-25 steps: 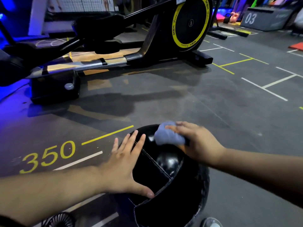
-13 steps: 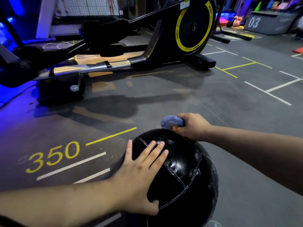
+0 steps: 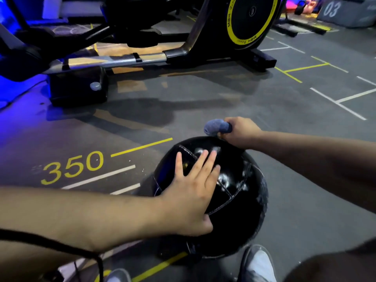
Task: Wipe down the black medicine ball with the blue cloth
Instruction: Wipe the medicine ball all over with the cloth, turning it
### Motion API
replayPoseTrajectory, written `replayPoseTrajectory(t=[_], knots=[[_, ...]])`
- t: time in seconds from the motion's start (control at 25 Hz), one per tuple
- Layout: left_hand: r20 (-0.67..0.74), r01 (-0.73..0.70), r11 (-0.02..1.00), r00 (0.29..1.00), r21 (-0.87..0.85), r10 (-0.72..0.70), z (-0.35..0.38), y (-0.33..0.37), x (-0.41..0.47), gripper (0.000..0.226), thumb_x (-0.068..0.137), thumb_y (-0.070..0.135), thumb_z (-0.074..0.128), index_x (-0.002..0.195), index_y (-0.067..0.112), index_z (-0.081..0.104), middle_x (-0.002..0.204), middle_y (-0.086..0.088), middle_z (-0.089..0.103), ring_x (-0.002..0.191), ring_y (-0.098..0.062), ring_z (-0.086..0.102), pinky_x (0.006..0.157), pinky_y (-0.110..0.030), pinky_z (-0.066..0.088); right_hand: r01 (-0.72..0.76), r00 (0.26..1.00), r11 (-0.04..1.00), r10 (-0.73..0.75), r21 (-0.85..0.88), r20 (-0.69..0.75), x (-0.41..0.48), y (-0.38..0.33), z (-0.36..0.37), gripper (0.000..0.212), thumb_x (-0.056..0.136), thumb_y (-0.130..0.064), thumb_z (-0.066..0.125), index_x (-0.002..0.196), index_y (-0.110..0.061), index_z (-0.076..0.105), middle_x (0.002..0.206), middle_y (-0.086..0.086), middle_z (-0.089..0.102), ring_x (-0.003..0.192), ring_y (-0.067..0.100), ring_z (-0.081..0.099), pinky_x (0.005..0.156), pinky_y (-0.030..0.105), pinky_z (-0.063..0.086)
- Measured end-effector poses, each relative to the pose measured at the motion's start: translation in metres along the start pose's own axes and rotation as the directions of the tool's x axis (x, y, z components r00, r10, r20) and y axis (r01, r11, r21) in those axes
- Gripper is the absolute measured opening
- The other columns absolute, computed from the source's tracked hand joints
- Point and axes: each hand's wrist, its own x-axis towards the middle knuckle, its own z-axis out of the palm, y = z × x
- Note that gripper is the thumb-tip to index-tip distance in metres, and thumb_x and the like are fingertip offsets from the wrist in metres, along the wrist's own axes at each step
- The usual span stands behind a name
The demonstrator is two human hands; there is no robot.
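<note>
While left hand [image 3: 187, 197] spreads flat on ball [image 3: 241, 212] | right hand [image 3: 242, 132] grips cloth [image 3: 215, 127] atop it

The round glossy black medicine ball [image 3: 240, 210] has pale stitched seams. The bunched blue cloth [image 3: 216, 127] looks greyish. The dark grey floor [image 3: 223, 102] carries yellow "350" numerals [image 3: 73, 166]; the far black flywheel [image 3: 252, 19] has a yellow ring.
</note>
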Motion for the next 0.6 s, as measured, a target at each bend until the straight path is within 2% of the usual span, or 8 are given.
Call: replayPoseTrajectory(t=[0.12,0.28,0.44,0.6], knots=[[0.061,0.019,1.000,0.998,-0.006,-0.019,0.000,-0.005,0.002,0.111,0.062,0.055,0.050,0.152,0.001,0.012,0.161,-0.020,-0.010,0.148,-0.031,-0.018,0.106,-0.074,0.003,-0.014,1.000,1.000,0.014,0.007,0.008,0.002,0.000,0.001,0.018,0.085,-0.032,0.065,0.076,-0.026,0.051,0.084,-0.001,0.057,0.095,0.029,0.063,0.070,0.027,0.038],[0.053,0.006,1.000,0.999,0.018,-0.007,0.000,-0.003,0.003,0.110,0.063,0.054,0.049,0.151,-0.002,0.014,0.160,-0.022,-0.010,0.148,-0.032,-0.018,0.104,-0.075,0.003,-0.016,1.000,1.000,0.016,-0.002,0.005,0.004,-0.002,0.002,0.013,0.084,-0.033,0.064,0.084,-0.024,0.055,0.085,0.000,0.059,0.094,0.031,0.064,0.071,0.029,0.042],[0.092,0.017,1.000,0.996,0.017,-0.019,-0.002,-0.004,0.002,0.109,0.063,0.047,0.053,0.150,-0.003,0.011,0.159,-0.022,-0.016,0.146,-0.032,-0.024,0.104,-0.076,0.001,-0.024,1.000,0.999,0.024,-0.032,-0.008,0.001,-0.006,0.001,0.015,0.084,-0.037,0.063,0.083,-0.025,0.053,0.085,-0.001,0.060,0.095,0.031,0.064,0.071,0.029,0.042],[0.151,0.055,0.998,0.987,0.010,-0.056,-0.004,-0.019,-0.001,0.110,0.065,0.038,0.056,0.152,0.003,-0.001,0.157,-0.018,-0.027,0.143,-0.029,-0.032,0.104,-0.077,0.000,-0.028,0.998,0.995,0.024,-0.092,-0.050,-0.003,-0.007,-0.002,0.017,0.083,-0.040,0.060,0.085,-0.023,0.056,0.093,0.004,0.069,0.096,0.032,0.065,0.069,0.029,0.040]])
